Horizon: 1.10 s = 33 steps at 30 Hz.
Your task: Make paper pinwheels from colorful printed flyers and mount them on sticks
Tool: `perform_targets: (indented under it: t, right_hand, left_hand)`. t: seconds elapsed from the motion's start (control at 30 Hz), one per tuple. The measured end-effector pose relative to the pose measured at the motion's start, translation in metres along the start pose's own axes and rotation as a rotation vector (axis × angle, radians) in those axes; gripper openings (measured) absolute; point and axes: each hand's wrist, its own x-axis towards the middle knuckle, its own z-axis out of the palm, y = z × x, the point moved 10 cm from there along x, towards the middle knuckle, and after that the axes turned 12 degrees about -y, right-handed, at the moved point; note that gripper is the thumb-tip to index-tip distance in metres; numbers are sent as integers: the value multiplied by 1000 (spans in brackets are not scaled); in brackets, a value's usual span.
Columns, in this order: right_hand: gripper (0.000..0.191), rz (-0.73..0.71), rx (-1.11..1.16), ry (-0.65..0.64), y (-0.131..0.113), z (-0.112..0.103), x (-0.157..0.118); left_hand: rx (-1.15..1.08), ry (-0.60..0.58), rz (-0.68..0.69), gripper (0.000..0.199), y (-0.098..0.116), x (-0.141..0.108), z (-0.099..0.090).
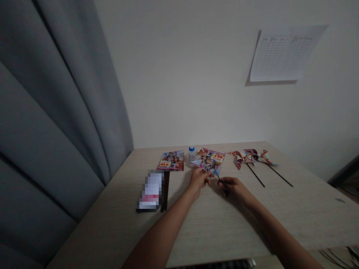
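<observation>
My left hand (199,177) grips the near edge of a colourful printed sheet (209,158), holding it just over the wooden table. In my right hand (234,186) is a pair of dark scissors (224,184), fingers closed around the handles. The blades point up and left at the sheet's near right edge; whether they are apart is too small to tell. Behind my left hand stands a small clear bottle with a blue cap (192,155). Two paper pinwheels, a nearer one (243,158) and a farther one (265,157), lie to the right on dark sticks.
Left of the bottle lies another stack of printed sheets (171,160). A phone (151,190), its screen blurred, rests nearer me beside dark sticks (165,192). A grey curtain (70,112) hangs along the table's left edge. A lined paper (277,58) is on the wall.
</observation>
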Motion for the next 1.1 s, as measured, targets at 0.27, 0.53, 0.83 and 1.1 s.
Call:
perform_targets:
  t: [0.27, 0.53, 0.83, 1.1]
  right_hand:
    - [38, -20, -21, 0, 0, -3, 1]
    - [41, -11, -38, 32, -4, -5, -1]
    - [31, -17, -152, 67, 1, -14, 0]
    - [28, 13, -210, 108, -1, -17, -2]
  left_hand:
    - [9, -13, -20, 33, 1, -2, 3]
    - [15, -20, -29, 37, -1, -1, 4]
    - [-9, -43, -42, 41, -1, -1, 4]
    - [-59, 31, 9, 44, -2, 1, -5]
